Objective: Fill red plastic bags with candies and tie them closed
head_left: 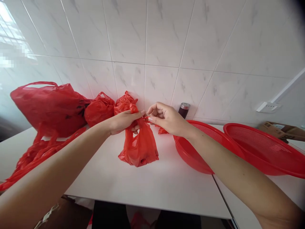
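In the head view a red plastic bag (pixel 143 148) hangs over the white table from my two hands. My left hand (pixel 125 121) is closed round its handles, the thumb pressed on top and fingertips showing through a handle loop. Close beside it, my right hand (pixel 164 118) pinches a twisted bit of the bag's red plastic between thumb and forefinger, its other fingers curled. The bag's lower part spreads out with a small dark mark near the bottom; what is inside cannot be made out.
Filled red bags stand along the tiled wall: a large bag (pixel 50 105) and two smaller bundles (pixel 100 109). Loose red bags (pixel 40 152) lie at left. Two red plastic baskets (pixel 190 152) stand right, near a dark flask (pixel 184 110) and a cardboard box (pixel 283 130). The table's (pixel 143 187) front edge is below.
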The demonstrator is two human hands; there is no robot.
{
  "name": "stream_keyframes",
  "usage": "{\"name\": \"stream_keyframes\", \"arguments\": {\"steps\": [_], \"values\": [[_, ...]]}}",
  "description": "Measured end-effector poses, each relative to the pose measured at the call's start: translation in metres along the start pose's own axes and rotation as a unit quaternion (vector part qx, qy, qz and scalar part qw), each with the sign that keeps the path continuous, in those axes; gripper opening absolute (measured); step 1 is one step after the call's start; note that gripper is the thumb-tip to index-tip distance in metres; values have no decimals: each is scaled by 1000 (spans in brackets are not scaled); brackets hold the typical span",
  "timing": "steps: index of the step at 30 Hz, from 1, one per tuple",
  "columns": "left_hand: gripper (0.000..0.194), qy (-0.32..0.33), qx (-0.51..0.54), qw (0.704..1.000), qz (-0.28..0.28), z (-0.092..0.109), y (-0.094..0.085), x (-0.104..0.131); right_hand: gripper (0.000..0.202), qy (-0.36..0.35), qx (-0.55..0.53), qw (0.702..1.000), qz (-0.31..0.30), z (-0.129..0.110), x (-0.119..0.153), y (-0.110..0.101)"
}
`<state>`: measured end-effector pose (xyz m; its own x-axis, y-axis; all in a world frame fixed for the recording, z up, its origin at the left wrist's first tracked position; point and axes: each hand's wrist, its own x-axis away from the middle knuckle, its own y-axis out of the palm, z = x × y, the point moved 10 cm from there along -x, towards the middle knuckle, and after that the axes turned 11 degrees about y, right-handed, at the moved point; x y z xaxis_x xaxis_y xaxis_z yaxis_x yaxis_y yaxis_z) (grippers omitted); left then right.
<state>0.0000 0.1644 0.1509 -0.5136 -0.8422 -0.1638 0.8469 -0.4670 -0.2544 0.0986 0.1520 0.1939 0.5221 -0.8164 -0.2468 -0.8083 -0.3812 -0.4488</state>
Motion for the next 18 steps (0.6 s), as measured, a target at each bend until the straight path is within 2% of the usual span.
{"name": "stream_keyframes", "arguments": {"steps": [2, 5, 7, 8, 11, 13, 15, 18], "values": [[38, 20, -3, 1000, 7, 5, -3, -2, 9, -16, -11, 1000, 14, -12, 7, -4], [33, 50, -23, 998, -11, 15, -5, -1, 12, -37, -22, 999, -27, -28, 20, 3], [24, 68, -74, 994, -32, 21, -3, 1, 10, -45, -10, 998, -42, -31, 25, 8], [19, 74, -105, 991, -40, 23, -2, 2, 9, -48, -4, 999, -24, -29, 25, 6], [12, 91, -181, 978, -57, 25, 5, 1, 13, -33, -8, 998, 58, -7, 16, -3], [14, 112, -229, 965, -56, 24, 11, -2, 18, 5, -35, 998, 52, 18, 5, 4], [16, 135, -294, 946, -9, 22, 10, -3, 24, 45, -92, 995, 5, 43, -4, 20], [21, 169, -382, 903, 106, 22, -1, 1, 28, 78, -212, 973, -44, 64, -6, 39]]}}
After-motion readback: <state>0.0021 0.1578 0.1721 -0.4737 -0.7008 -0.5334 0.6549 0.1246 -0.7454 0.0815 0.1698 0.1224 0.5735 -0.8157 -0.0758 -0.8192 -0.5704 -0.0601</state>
